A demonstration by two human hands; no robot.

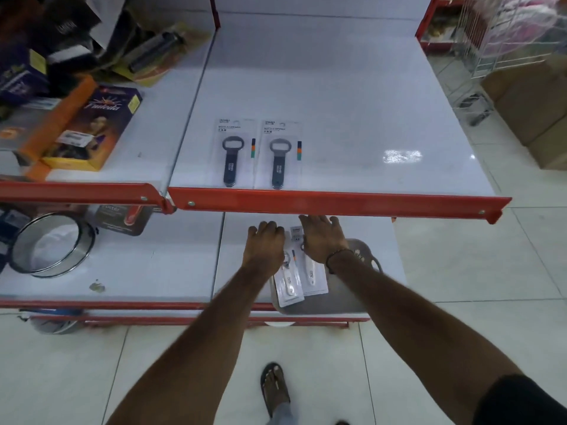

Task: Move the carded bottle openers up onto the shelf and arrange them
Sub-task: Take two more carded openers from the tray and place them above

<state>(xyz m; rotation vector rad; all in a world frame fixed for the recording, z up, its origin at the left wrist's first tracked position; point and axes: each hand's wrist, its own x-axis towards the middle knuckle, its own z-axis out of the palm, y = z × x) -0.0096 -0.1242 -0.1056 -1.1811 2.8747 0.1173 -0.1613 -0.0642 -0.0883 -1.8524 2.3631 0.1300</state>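
Observation:
Two carded bottle openers with dark handles (233, 154) (280, 157) lie side by side at the front of the white upper shelf (352, 118). On the lower shelf, two carded openers with white handles rest on a grey tray (346, 296). My left hand (265, 243) curls its fingers over the top of the left white carded opener (288, 286). My right hand (322, 237) lies on the top of the right white carded opener (313, 277), fingers stretched under the upper shelf's red lip (337, 204). Both cards' upper halves are hidden by my hands.
Boxed goods (92, 124) crowd the upper shelf to the left. A round metal sieve (52, 243) and a dark pack (122, 219) sit on the lower left shelf. A wire basket (506, 32) and cardboard boxes (534, 111) stand at right. My sandalled foot (274, 388) is on the tiled floor.

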